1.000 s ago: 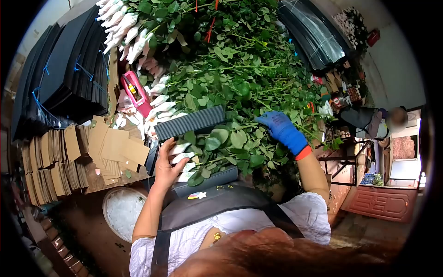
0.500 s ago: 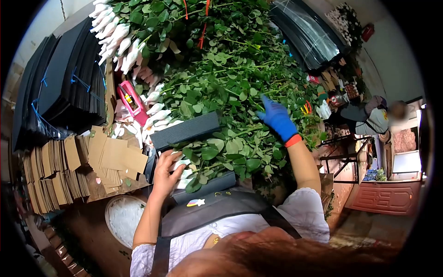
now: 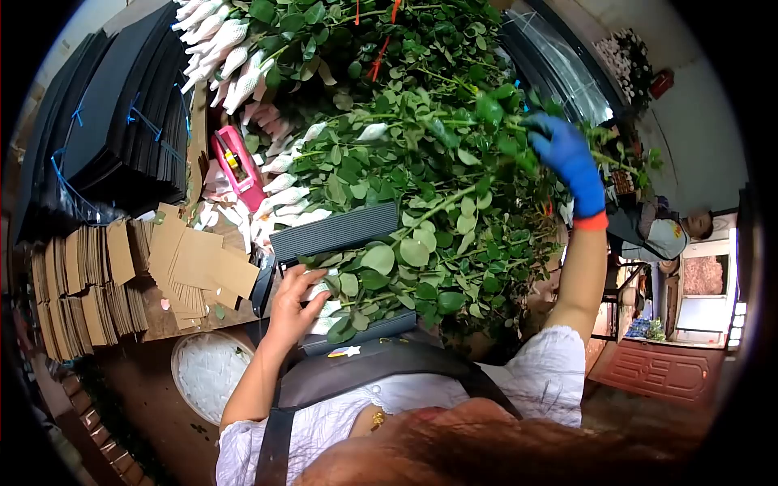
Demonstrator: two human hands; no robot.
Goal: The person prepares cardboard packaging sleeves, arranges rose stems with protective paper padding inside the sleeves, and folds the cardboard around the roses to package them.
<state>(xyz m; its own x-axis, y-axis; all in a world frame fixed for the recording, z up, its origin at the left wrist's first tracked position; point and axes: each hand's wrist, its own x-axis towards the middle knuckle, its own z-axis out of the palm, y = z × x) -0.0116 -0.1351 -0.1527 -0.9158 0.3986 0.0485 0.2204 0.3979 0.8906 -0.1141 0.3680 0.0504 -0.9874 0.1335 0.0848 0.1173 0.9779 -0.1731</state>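
Observation:
My right hand (image 3: 567,155), in a blue glove with an orange cuff, is raised and closed around a leafy rose stem (image 3: 454,121) lifted out of the big pile of stems (image 3: 405,186). The stem's bud (image 3: 374,131) wears a white net sleeve. My left hand (image 3: 293,304) is bare and rests on the netted buds (image 3: 324,300) of stems lying in a black corrugated tray (image 3: 332,231) in front of me.
Stacks of brown cardboard pieces (image 3: 105,283) and black corrugated sheets (image 3: 113,130) lie to the left. A pink tape dispenser (image 3: 237,168) sits by the buds. A white round bin (image 3: 212,377) stands below. Another person (image 3: 664,235) is at the right.
My right hand rose up and to the right, lifting a stem with its netted bud out of the pile. My left hand stayed on the buds in the tray.

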